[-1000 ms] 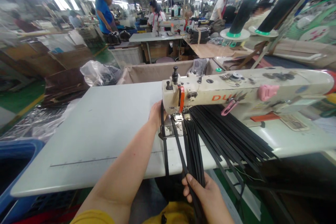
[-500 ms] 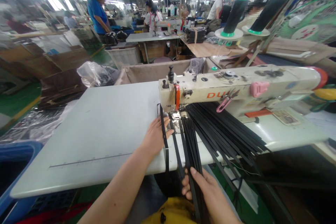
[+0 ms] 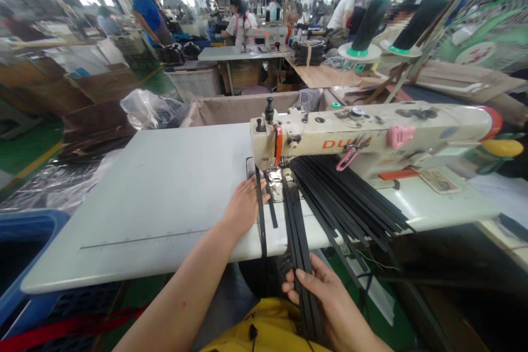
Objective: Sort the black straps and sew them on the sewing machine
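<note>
A sewing machine point(image 3: 371, 135) stands on the pale table point(image 3: 165, 187). Just left of its presser foot, my left hand point(image 3: 244, 203) lies low on the table, fingers pointing at the needle area and touching a narrow black strip point(image 3: 261, 220). A short strip end point(image 3: 273, 212) shows beside the fingertips. Below the table's front edge, my right hand point(image 3: 315, 291) is closed around a bundle of black strips point(image 3: 297, 231) that runs up to the machine. More black strips point(image 3: 350, 198) fan out under the machine arm.
At the left is a blue crate point(image 3: 37, 220). Beyond the table lie a fabric-lined bin point(image 3: 239, 107) and a plastic bag point(image 3: 148, 110). Black thread cones point(image 3: 369, 25) stand at the back right. Several people work farther off, one in a blue shirt point(image 3: 146, 11).
The strip between my hands now ends short on the table instead of reaching my right hand. My right hand has shifted slightly down. The view has moved a little.
</note>
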The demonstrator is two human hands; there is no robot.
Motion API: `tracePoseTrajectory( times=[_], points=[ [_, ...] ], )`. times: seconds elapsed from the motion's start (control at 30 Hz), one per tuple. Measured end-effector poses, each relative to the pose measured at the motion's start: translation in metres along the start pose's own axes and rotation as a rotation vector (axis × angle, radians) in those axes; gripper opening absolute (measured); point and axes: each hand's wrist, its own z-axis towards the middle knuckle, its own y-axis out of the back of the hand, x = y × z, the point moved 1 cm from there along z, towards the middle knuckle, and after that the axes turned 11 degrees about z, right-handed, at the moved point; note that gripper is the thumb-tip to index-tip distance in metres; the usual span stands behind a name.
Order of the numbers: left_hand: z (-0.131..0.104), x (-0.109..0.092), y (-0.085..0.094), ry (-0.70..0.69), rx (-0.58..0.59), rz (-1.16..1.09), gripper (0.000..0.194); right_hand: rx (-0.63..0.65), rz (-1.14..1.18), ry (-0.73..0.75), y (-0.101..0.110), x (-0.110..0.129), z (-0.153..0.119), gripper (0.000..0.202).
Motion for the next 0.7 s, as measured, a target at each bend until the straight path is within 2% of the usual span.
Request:
tracePoseTrajectory(
  times=[0.17,0.27,0.5,0.7],
  points=[
    [-0.0002,0.0000,0.0003,-0.054,-0.023,-0.001,0.035,0.036,-0.012,0.018,0.0010,0.0002,-0.0006,0.052],
    [-0.0006,0.0014,-0.0019,-0.045,-0.043,-0.009,0.035,0.037,-0.007,0.009,-0.0007,0.0008,0.0002,0.048],
    [0.0002,0.0027,-0.0035,-0.037,-0.051,-0.033,0.035,-0.015,0.016,-0.012,-0.0076,0.0054,0.0006,0.039],
    [0.0000,0.0005,0.0002,-0.035,-0.049,-0.058,0.036,-0.070,0.032,-0.024,-0.0061,0.0050,0.0021,0.046]
  ],
)
